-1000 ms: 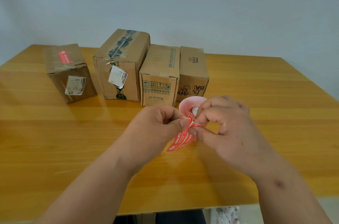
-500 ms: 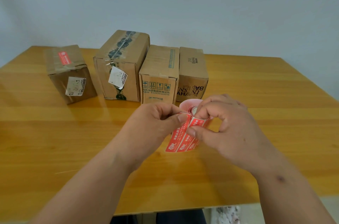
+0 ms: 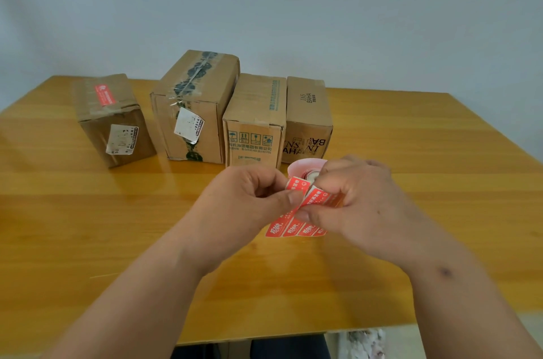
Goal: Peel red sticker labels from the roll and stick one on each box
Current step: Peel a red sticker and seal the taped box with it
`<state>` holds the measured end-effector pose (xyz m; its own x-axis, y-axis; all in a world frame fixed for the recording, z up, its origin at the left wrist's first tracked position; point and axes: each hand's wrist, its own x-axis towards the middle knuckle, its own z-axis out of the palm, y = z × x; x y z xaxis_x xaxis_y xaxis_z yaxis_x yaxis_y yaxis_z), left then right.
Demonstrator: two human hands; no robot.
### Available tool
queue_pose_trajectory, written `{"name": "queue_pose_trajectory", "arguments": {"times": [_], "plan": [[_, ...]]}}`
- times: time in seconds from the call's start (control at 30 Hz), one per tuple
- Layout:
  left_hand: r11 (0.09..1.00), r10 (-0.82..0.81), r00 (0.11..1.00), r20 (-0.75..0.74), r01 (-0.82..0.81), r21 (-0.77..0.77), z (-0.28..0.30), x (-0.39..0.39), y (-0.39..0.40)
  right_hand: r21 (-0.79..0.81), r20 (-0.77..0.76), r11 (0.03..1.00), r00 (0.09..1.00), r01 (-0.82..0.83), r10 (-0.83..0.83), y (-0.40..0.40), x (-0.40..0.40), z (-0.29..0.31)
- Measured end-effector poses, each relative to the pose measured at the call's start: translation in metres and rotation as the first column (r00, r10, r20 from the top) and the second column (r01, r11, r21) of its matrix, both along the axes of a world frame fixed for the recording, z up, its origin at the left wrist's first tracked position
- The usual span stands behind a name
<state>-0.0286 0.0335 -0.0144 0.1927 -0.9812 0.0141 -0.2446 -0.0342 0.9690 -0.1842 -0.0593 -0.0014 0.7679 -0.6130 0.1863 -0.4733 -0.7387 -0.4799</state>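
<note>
Red printed sticker strip pinched by left hand; right hand grips pink label roll; label may tear or curl onto itself.

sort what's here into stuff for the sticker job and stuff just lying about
For the job: roll of red sticker labels; four brown cardboard boxes, leftmost already stickered; left hand; right hand.
Lying about: nothing else on the wooden table.

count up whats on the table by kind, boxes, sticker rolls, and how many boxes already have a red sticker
cardboard boxes: 4 (leftmost box, tall taped box, box with handling symbols, BAHA box)
roll of red sticker labels: 1, held in both hands
boxes with a red sticker: 1, the leftmost
total things: 5
</note>
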Motion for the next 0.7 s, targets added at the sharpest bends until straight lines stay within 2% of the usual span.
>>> {"name": "queue_pose_trajectory", "arguments": {"times": [0.3,0.4,0.57,0.7], "plan": [[0.996,0.076,0.993,-0.092,-0.071,0.051,-0.008,-0.003,-0.002,-0.113,0.035,0.993,0.999,0.024,-0.02,0.006,0.001,-0.001],[0.996,0.083,0.99,-0.115,-0.079,0.044,-0.007,-0.005,-0.004,-0.05,0.018,0.999,1.0,0.017,-0.017,0.006,0.002,0.001],[0.997,0.083,0.995,-0.055,-0.083,-0.002,-0.004,-0.008,-0.005,0.118,-0.027,0.992,0.999,0.032,-0.029,0.002,0.003,0.01],[0.999,0.035,0.998,-0.052,-0.035,0.011,-0.005,-0.003,-0.003,0.165,-0.026,0.985,0.999,0.042,-0.038,0.0,0.002,0.007]]}}
